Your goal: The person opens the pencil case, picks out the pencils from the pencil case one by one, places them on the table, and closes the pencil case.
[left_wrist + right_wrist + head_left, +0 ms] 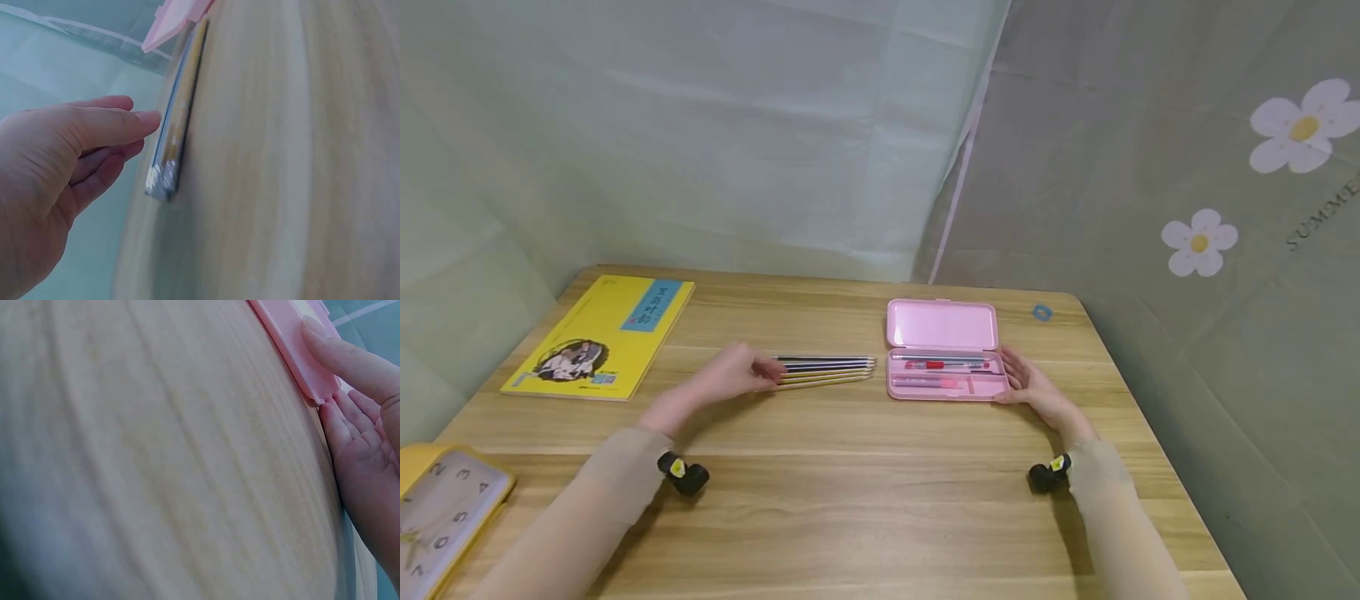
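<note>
Several pencils point(827, 370) lie side by side on the wooden table, their points towards the right. My left hand point(737, 371) is at their blunt left ends, with fingers and thumb loosely bent. In the left wrist view the thumb tip meets the edge of the pencils point(178, 106), and no grip round them shows. To the right, an open pink pencil case point(943, 399) holds a red pen point(935, 365), other slim pens and a pink-tipped marker point(928, 382). My right hand point(1037, 393) holds the case's right end, thumb at the front corner and fingers along the side.
A yellow book point(617, 333) lies at the back left of the table. A yellow clock point(456, 517) stands at the front left edge. A small blue ring point(1042, 312) sits behind the case to the right. Curtains point(737, 142) hang behind the table.
</note>
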`<action>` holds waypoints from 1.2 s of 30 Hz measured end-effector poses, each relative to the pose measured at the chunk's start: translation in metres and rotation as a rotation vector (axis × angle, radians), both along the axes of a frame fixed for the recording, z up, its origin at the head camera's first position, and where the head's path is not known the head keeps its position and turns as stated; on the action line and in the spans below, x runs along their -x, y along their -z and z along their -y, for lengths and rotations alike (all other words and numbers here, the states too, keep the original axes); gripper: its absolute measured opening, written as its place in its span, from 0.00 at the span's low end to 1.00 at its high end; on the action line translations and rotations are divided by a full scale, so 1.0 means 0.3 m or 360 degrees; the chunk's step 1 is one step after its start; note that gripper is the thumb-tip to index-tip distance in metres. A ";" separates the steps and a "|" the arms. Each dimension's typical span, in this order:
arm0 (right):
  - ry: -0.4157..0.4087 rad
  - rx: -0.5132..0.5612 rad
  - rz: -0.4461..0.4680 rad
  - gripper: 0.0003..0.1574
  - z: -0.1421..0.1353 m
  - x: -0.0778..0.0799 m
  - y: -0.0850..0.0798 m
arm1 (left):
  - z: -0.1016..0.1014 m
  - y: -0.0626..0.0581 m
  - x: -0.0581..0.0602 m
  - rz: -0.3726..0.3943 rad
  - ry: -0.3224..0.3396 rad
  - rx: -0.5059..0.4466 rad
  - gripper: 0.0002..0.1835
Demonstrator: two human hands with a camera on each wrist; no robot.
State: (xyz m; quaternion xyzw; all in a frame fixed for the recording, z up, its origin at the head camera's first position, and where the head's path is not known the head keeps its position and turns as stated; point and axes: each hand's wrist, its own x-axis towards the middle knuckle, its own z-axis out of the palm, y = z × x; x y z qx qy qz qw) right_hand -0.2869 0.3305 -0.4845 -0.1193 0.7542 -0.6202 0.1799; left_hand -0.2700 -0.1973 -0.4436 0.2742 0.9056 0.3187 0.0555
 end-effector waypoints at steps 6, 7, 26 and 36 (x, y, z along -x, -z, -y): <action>-0.0014 0.0011 -0.0002 0.63 0.003 -0.001 -0.003 | -0.052 -0.039 0.011 -0.0005 -0.0017 -0.0014 0.13; -0.0016 0.0017 -0.0002 0.63 0.003 -0.002 -0.004 | -0.064 -0.041 0.018 -0.0015 -0.0005 -0.0030 0.13; 0.0005 -0.0005 0.0003 0.65 0.009 -0.002 0.003 | -0.324 -0.075 0.129 -0.0149 -0.0017 -0.0125 0.19; 0.0004 -0.0009 0.0000 0.64 0.003 0.000 -0.002 | -0.438 -0.112 0.162 -0.0184 0.0020 -0.0151 0.20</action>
